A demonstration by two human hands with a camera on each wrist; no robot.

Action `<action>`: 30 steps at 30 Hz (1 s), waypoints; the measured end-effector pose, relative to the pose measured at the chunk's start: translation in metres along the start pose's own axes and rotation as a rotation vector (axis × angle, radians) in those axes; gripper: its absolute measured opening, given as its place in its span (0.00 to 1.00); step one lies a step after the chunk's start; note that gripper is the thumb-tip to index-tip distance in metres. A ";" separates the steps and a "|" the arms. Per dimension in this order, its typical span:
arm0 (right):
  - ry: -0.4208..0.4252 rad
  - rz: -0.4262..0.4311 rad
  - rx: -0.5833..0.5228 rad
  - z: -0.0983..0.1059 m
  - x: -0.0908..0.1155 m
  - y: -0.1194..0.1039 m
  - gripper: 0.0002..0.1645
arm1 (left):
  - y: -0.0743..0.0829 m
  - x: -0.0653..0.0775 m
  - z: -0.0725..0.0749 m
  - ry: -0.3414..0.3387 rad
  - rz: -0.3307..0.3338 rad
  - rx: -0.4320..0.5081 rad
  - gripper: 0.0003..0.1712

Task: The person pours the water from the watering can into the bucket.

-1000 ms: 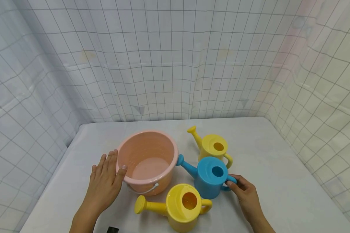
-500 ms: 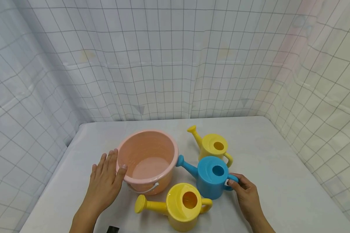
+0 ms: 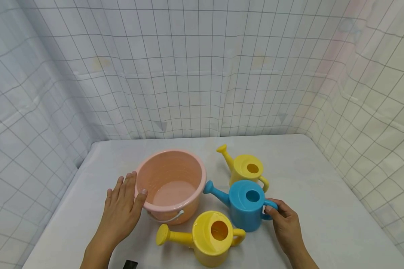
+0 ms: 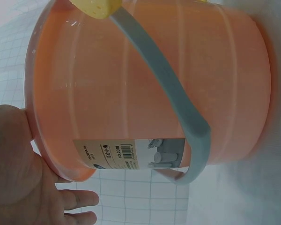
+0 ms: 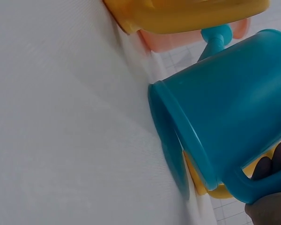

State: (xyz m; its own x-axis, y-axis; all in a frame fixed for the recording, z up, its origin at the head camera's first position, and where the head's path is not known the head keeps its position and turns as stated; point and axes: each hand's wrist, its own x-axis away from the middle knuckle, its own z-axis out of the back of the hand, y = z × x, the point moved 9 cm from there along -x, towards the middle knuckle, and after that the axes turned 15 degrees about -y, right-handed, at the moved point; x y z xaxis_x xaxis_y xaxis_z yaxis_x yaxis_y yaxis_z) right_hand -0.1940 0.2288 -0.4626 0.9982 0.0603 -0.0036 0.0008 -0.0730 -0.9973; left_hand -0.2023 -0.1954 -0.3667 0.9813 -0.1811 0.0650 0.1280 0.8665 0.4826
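Observation:
The right hand [image 3: 287,226] grips the handle of a blue watering can [image 3: 245,213] between thumb and fingers. In the right wrist view the can's base leans off the white cloth, its handle side lifted and its lower edge close to the surface. Its spout points left, the tip near the rim of a pink bucket [image 3: 186,215]. At the bucket's left side, the left hand [image 3: 121,211] lies with straight fingers along the rim and the thumb over it. The left wrist view shows the bucket's grey handle [image 4: 166,82] hanging down and a printed label [image 4: 126,153] on its wall.
A yellow watering can [image 3: 210,241] stands in front of the blue one, its spout toward the left hand. Another yellow watering can [image 3: 245,168] stands behind. A small black object [image 3: 130,264] lies at the near edge. White gridded curtains [image 3: 202,74] enclose the table.
The right hand has drawn the blue watering can slightly to the right, its spout tip moving less than its body. The left hand and the bucket keep their places.

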 end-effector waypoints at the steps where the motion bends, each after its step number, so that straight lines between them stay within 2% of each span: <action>1: 0.001 0.002 -0.003 0.000 0.000 -0.001 0.20 | 0.000 0.000 0.000 0.001 0.002 0.000 0.39; 13: 0.024 -0.010 0.039 0.004 0.003 -0.007 0.23 | 0.000 0.000 0.000 0.002 0.001 -0.004 0.39; 30: -0.009 0.112 0.026 0.010 0.012 -0.049 0.18 | 0.000 0.001 0.000 -0.007 -0.001 0.000 0.39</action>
State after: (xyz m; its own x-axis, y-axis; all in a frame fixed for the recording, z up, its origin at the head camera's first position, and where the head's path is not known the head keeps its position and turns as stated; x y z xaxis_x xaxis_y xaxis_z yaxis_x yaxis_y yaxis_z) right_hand -0.1830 0.2428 -0.4143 0.9914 0.0620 -0.1154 -0.1121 -0.0539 -0.9922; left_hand -0.2016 -0.1956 -0.3671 0.9802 -0.1854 0.0703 0.1292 0.8662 0.4827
